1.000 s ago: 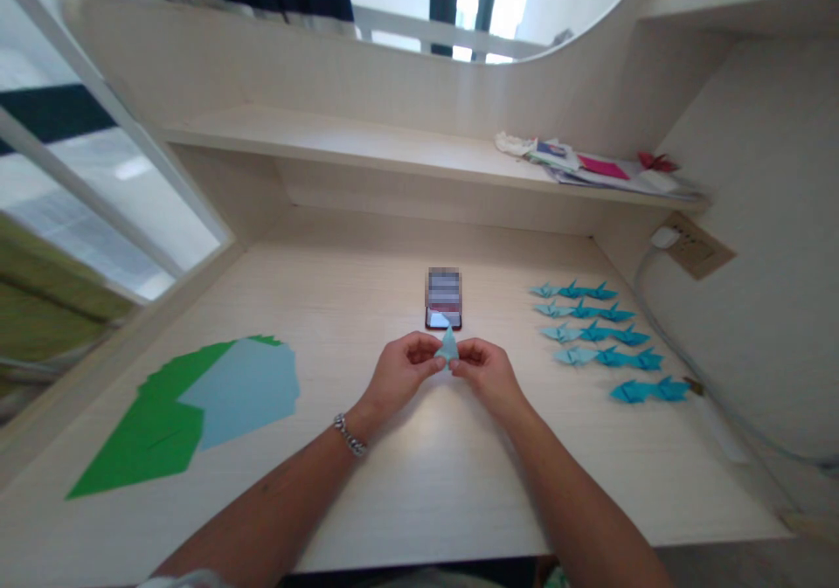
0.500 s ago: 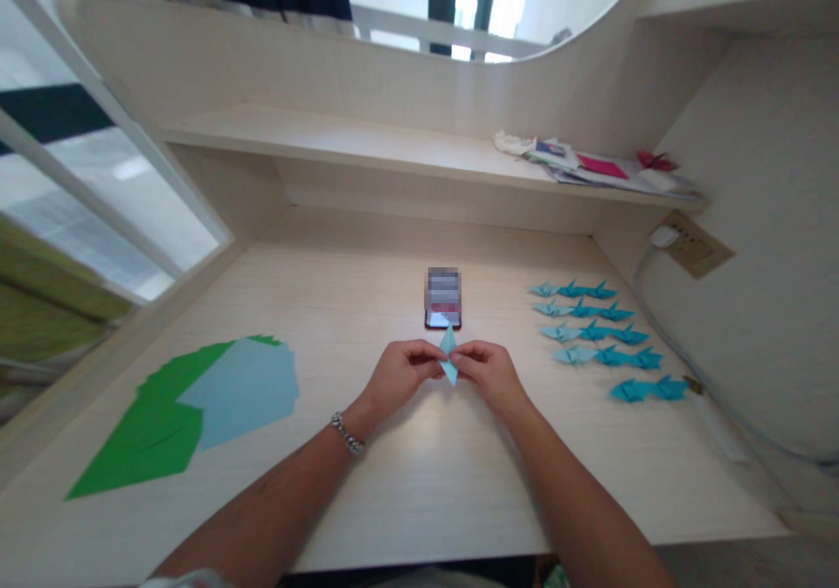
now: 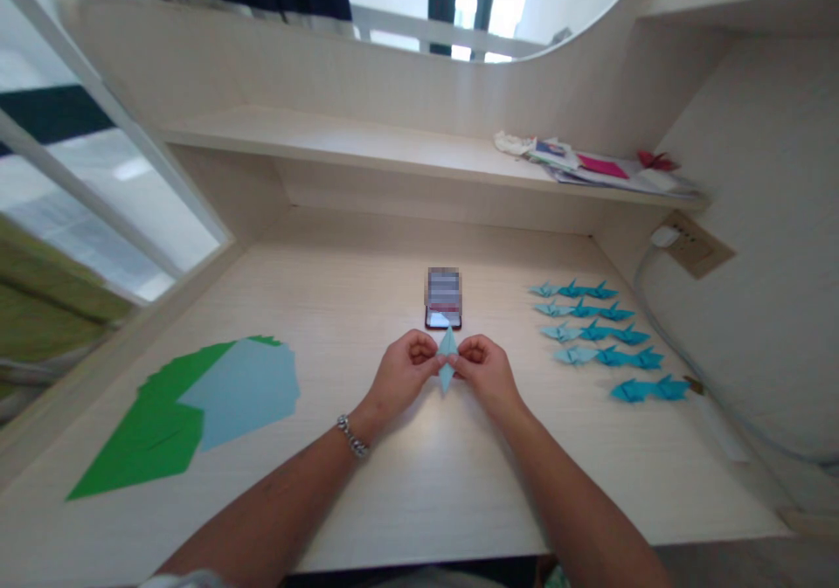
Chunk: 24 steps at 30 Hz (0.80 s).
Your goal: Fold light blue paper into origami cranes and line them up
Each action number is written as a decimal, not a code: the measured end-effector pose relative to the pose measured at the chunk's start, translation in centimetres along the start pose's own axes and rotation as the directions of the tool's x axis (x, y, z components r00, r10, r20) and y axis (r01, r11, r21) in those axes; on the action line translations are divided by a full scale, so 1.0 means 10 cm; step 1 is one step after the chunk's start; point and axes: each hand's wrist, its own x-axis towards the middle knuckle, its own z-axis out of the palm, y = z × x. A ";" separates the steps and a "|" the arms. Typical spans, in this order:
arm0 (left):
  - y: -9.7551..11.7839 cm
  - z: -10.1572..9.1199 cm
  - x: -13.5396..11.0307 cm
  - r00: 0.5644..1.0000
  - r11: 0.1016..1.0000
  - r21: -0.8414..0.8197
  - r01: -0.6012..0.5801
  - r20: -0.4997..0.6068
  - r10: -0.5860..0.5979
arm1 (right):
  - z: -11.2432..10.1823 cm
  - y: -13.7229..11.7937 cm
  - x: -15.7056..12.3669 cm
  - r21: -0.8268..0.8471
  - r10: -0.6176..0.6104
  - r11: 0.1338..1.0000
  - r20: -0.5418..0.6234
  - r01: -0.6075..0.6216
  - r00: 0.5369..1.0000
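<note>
A small light-blue folded paper (image 3: 447, 373), long and diamond-shaped, is pinched from both sides above the middle of the desk. My left hand (image 3: 410, 366) grips its left edge between thumb and fingers. On the opposite edge, my right hand (image 3: 486, 368) closes in the same way. The paper's points face away from me and towards me. Just beyond its far tip lies a phone (image 3: 444, 298) with a lit, blurred screen. Rows of folded blue paper cranes (image 3: 595, 333) stand to the right of my right hand.
Fanned green paper sheets (image 3: 141, 431) and light-blue sheets (image 3: 253, 391) lie on the left of the desk (image 3: 406, 501). Papers (image 3: 590, 165) rest on the shelf (image 3: 367, 141) above. A cable runs along the right wall from a plug (image 3: 665, 236) in a socket.
The folded paper has turned slightly, its near tip shifting left and towards me. My fingers have curled in, with both thumbs still on it.
</note>
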 end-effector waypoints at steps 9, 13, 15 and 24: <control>0.08 0.01 -0.01 0.998 0.999 -0.019 0.044 -0.040 -0.044 | 0.00 -0.04 0.01 -0.058 -0.069 0.996 -0.021 0.068 0.997; 0.08 0.02 -0.02 0.997 0.999 0.048 0.000 -0.083 0.004 | 0.00 -0.10 -0.03 -0.309 -0.248 0.927 -0.082 0.212 0.965; 0.08 0.02 -0.03 0.994 0.995 0.096 -0.028 -0.103 0.038 | 0.01 -0.12 -0.06 -0.412 -0.324 0.871 -0.075 0.266 0.943; 0.05 0.01 -0.06 0.993 0.960 0.263 -0.097 -0.032 0.109 | 0.07 -0.08 -0.07 -0.289 -0.190 0.935 0.078 0.205 0.979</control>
